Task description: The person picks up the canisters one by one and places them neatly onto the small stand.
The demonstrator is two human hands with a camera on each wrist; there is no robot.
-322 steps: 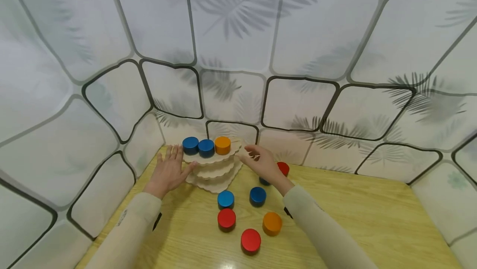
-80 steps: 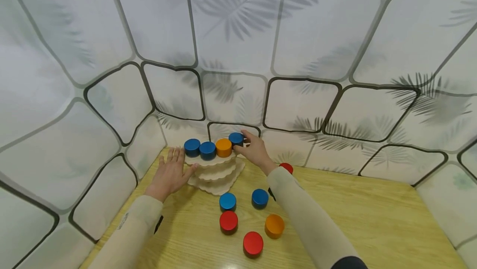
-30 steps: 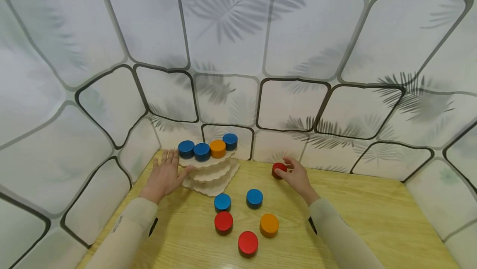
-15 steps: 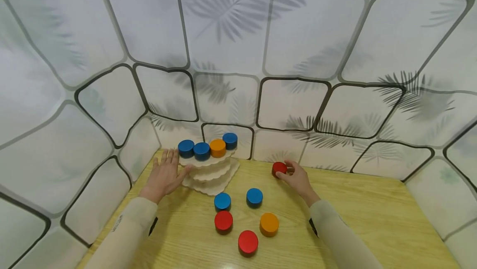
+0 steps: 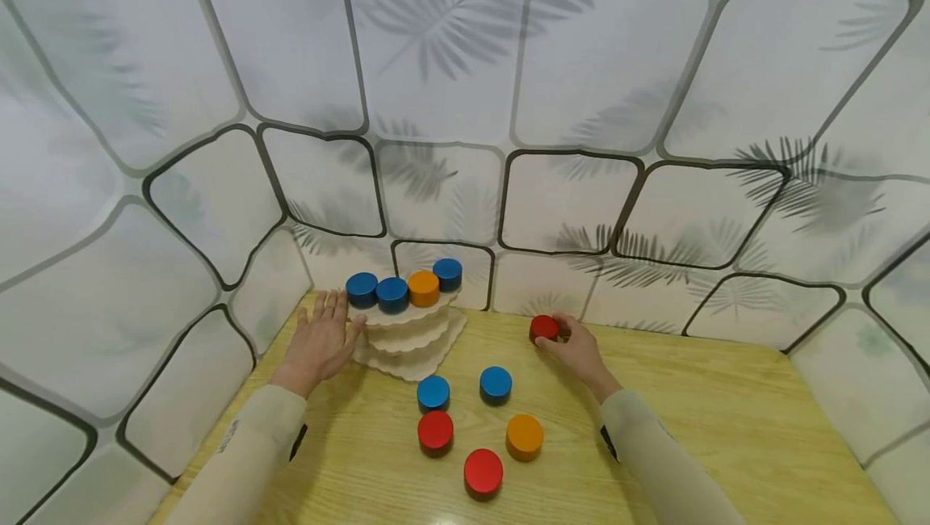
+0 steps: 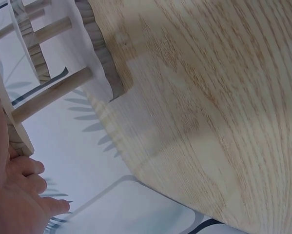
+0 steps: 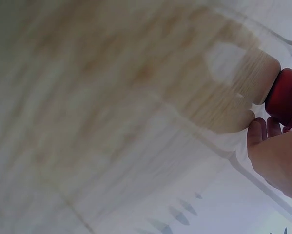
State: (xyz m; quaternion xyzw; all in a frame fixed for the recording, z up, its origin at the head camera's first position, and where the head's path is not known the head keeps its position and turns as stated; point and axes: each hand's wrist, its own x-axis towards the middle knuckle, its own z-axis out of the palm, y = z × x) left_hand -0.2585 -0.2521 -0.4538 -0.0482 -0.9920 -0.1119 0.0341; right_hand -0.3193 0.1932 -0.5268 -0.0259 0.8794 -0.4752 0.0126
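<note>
My left hand (image 5: pixel 317 346) lies at the left side of a tiered wooden stand (image 5: pixel 408 339) with scalloped edges. Its fingers are straight and spread, touching the top tier's edge; in the left wrist view the fingertips show beside the stand's board (image 6: pixel 20 139). Along the top tier stand two blue cylinders (image 5: pixel 392 296), an orange cylinder (image 5: pixel 424 288) and another blue cylinder (image 5: pixel 447 275) at the right end. Near the back wall my right hand (image 5: pixel 580 351) grips a short red cylinder (image 5: pixel 543 329) between thumb and fingers. That red cylinder (image 7: pixel 284 95) appears at the right wrist view's edge.
On the wooden table (image 5: pixel 697 420) in front of the stand are two lighter blue cylinders (image 5: pixel 496 385), two red cylinders (image 5: pixel 483 473) and an orange cylinder (image 5: pixel 525 437). Patterned walls (image 5: pixel 574 194) enclose the table at the back and sides.
My right hand has set a blue cylinder on the top tier's right end, let go and moved right to the red cylinder. In the last second it has barely moved. My left hand stays put.
</note>
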